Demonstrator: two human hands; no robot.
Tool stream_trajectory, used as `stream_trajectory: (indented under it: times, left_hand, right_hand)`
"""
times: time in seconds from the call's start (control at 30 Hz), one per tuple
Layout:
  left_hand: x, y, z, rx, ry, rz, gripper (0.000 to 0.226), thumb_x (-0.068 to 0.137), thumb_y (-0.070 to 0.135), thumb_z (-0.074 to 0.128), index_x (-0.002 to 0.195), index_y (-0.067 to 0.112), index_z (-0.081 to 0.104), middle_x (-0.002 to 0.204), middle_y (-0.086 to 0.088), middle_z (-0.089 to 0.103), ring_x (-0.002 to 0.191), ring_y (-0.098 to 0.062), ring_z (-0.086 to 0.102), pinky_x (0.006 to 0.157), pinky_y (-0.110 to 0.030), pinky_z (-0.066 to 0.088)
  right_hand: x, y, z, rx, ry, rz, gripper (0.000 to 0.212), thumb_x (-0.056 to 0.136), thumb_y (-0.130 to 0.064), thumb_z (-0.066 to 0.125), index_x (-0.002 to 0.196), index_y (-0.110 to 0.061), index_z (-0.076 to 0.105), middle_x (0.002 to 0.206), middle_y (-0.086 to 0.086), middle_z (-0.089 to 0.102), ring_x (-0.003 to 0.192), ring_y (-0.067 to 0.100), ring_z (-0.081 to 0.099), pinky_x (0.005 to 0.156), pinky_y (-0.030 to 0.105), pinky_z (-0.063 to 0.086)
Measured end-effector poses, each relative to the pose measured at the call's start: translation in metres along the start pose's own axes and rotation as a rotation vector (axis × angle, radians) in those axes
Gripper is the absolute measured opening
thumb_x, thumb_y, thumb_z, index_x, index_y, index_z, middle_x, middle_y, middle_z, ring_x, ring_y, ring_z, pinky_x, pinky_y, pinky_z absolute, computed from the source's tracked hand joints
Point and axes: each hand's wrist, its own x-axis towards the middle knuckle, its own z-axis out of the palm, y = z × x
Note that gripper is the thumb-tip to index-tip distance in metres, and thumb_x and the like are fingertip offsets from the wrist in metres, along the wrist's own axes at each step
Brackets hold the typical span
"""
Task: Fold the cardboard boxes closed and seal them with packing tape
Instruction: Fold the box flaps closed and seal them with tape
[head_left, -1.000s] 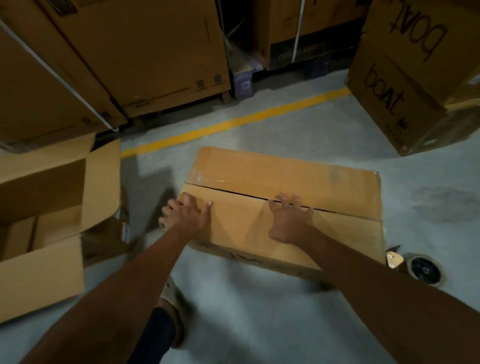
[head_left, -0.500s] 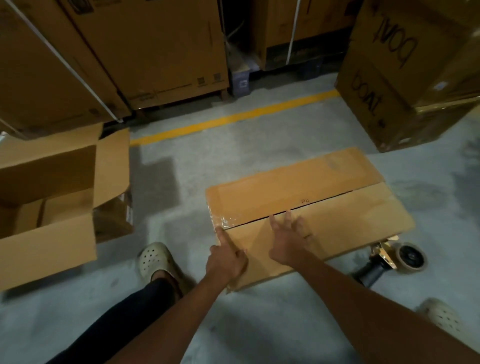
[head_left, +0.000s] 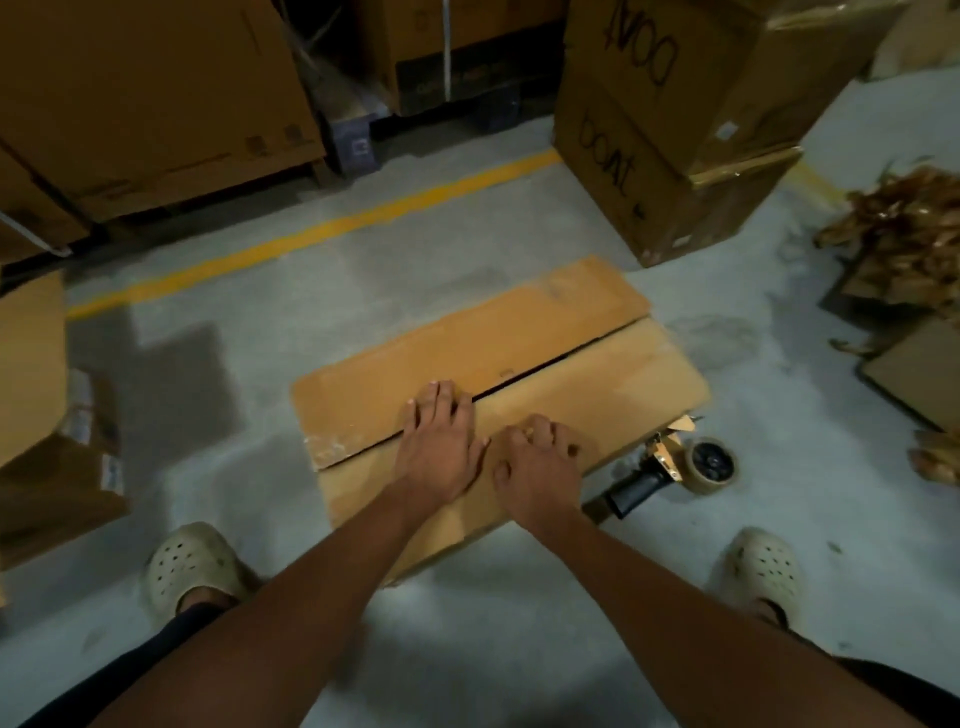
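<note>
Untaped flaps may spring.
Brown cardboard box (head_left: 519, 332) on floor: left hand (head_left: 441, 447) flat over seam, right hand (head_left: 535, 467) pressing near flap, neither gripping. Letting go for the black-handled tape dispenser (head_left: 670, 467) alongside could reopen it.

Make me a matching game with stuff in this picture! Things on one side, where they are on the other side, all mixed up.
1. left hand
2. tape dispenser
3. yellow line
4. box marked "boat"

A. painted on the floor, far side
B. flat over the seam of the closed box
C. under another box, back right
D. lying by the closed box's right end

Pairs: 1-B, 2-D, 3-A, 4-C
</note>
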Motion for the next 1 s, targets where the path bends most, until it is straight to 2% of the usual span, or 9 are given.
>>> stream_trajectory:
  times: [0.13, 0.23, 0.37, 0.5, 0.63, 0.73, 0.8, 0.9, 1.0]
  left_hand:
    - [0.041, 0.057, 0.007, -0.002, 0.009, 0.122, 0.066, 0.103, 0.046, 0.032, 0.157, 0.014, 0.012, 0.166, -0.013, 0.004, 0.153, -0.029, -0.001, 0.123, -0.051, 0.005]
    - [0.071, 0.100, 0.015, 0.019, 0.028, 0.189, 0.064, 0.103, 0.046, 0.033, 0.156, 0.014, 0.015, 0.165, -0.013, 0.005, 0.153, -0.029, -0.001, 0.121, -0.054, 0.004]
    - [0.110, 0.143, 0.025, 0.069, 0.051, 0.216, 0.065, 0.104, 0.049, 0.029, 0.157, 0.015, 0.013, 0.166, -0.014, 0.001, 0.153, -0.029, -0.003, 0.121, -0.057, 0.002]
    - [0.142, 0.163, 0.032, 0.066, 0.098, 0.185, 0.068, 0.102, 0.054, 0.023, 0.158, 0.016, 0.011, 0.165, -0.015, 0.002, 0.153, -0.032, -0.001, 0.120, -0.061, 0.004]
    - [0.156, 0.178, 0.043, 0.081, 0.134, 0.153, 0.071, 0.100, 0.061, 0.018, 0.157, 0.021, 0.013, 0.165, -0.018, 0.004, 0.152, -0.038, 0.000, 0.117, -0.067, 0.006]
    - [0.158, 0.193, 0.048, 0.087, 0.131, 0.181, 0.081, 0.093, 0.075, 0.017, 0.157, 0.027, 0.011, 0.165, -0.017, 0.001, 0.151, -0.042, -0.002, 0.114, -0.071, 0.002]
    - [0.157, 0.201, 0.050, 0.146, 0.089, 0.262, 0.094, 0.082, 0.088, 0.010, 0.158, 0.033, 0.002, 0.165, -0.013, -0.005, 0.150, -0.044, -0.007, 0.111, -0.074, -0.002]
    - [0.157, 0.201, 0.051, 0.157, 0.007, 0.277, 0.108, 0.066, 0.099, 0.007, 0.155, 0.040, -0.010, 0.165, -0.011, -0.015, 0.148, -0.045, -0.015, 0.109, -0.076, -0.003]
    - [0.170, 0.205, 0.045, 0.135, -0.071, 0.228, 0.113, 0.066, 0.098, 0.030, 0.154, 0.042, -0.014, 0.164, -0.010, -0.018, 0.148, -0.044, -0.018, 0.109, -0.077, -0.004]
  right_hand:
    - [0.001, 0.049, 0.006, 0.169, 0.240, 0.297, 0.026, 0.087, -0.038, 0.052, 0.104, -0.019, 0.059, 0.109, 0.009, 0.053, 0.104, 0.031, 0.049, 0.081, 0.043, 0.043]
    - [0.007, 0.096, 0.016, 0.609, 0.365, 0.602, 0.024, 0.085, -0.035, 0.053, 0.096, -0.014, 0.057, 0.100, 0.012, 0.056, 0.098, 0.034, 0.053, 0.082, 0.045, 0.048]
    - [0.021, 0.136, 0.037, 0.971, 0.332, 0.721, 0.049, 0.088, -0.058, 0.040, 0.096, -0.016, 0.063, 0.098, 0.006, 0.063, 0.092, 0.026, 0.059, 0.081, 0.041, 0.049]
    - [0.043, 0.173, 0.084, 1.171, 0.231, 1.001, 0.036, 0.098, -0.041, 0.036, 0.088, -0.017, 0.062, 0.094, 0.008, 0.066, 0.090, 0.027, 0.062, 0.085, 0.050, 0.052]
    - [0.064, 0.218, 0.155, 1.240, -0.042, 1.150, 0.029, 0.077, -0.044, 0.060, 0.095, -0.021, 0.056, 0.108, 0.012, 0.063, 0.097, 0.031, 0.061, 0.086, 0.050, 0.056]
    - [0.064, 0.215, 0.116, 1.407, 0.006, 1.214, 0.013, 0.091, -0.018, 0.062, 0.084, -0.017, 0.051, 0.099, 0.011, 0.062, 0.091, 0.027, 0.061, 0.090, 0.040, 0.053]
    - [0.069, 0.226, 0.119, 1.530, 0.033, 1.268, 0.008, 0.093, -0.006, 0.060, 0.090, -0.011, 0.054, 0.089, 0.007, 0.058, 0.083, 0.022, 0.058, 0.078, 0.032, 0.050]
    - [0.070, 0.233, 0.118, 1.669, -0.010, 1.299, 0.014, 0.090, -0.005, 0.064, 0.101, -0.006, 0.058, 0.100, 0.014, 0.060, 0.090, 0.026, 0.060, 0.079, 0.034, 0.052]
    - [0.076, 0.241, 0.118, 1.801, 0.037, 1.236, 0.031, 0.085, -0.019, 0.073, 0.110, -0.007, 0.060, 0.107, 0.015, 0.068, 0.095, 0.030, 0.068, 0.088, 0.045, 0.056]
